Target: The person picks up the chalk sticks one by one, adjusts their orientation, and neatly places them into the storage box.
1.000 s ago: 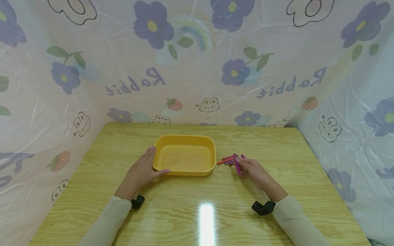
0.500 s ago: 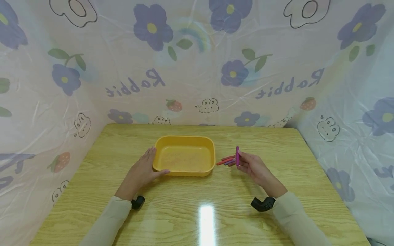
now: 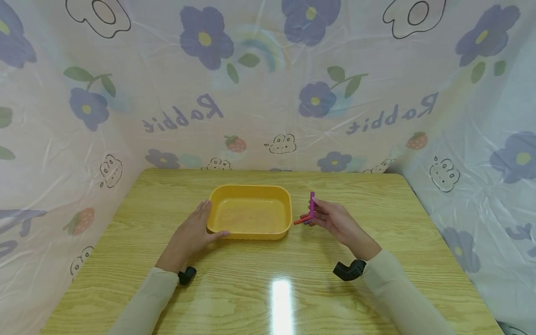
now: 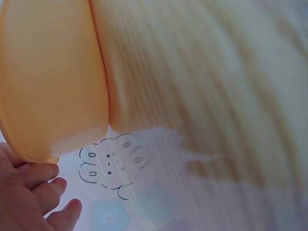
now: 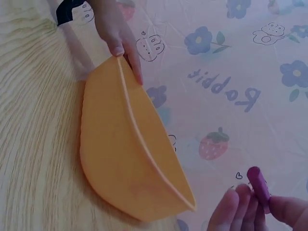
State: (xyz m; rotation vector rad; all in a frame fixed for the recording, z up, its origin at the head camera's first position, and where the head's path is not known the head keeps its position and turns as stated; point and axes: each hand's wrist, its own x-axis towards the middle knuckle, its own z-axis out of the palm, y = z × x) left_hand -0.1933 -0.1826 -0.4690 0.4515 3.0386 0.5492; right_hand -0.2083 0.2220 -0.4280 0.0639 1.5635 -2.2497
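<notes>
A yellow rectangular plastic basin (image 3: pixel 250 236) stands on the table. At its left end my left hand (image 3: pixel 190 236) rests with fingers extended along the side rim and thumb on the front rim; fingertips also show against the wall in the left wrist view. To the right of the basin, my right hand (image 3: pixel 337 224) pinches a magenta crayon (image 3: pixel 312 203), held upright between thumb and fingers. The right wrist view shows this crayon (image 5: pixel 260 186) too. Red and bluish crayons (image 3: pixel 301 220) lie on the table below that hand, partly hidden by it.
The wood-grain table (image 3: pixel 251 279) bears a bright light reflection near the front. Patterned fabric (image 3: pixel 251 107) encloses it at the back and sides. A black wrist camera (image 3: pixel 349 271) sits at the right cuff, another (image 3: pixel 187 276) at the left.
My right hand has lifted the magenta crayon, turned it upright and moved left toward the basin. The left hand and basin stay in place.
</notes>
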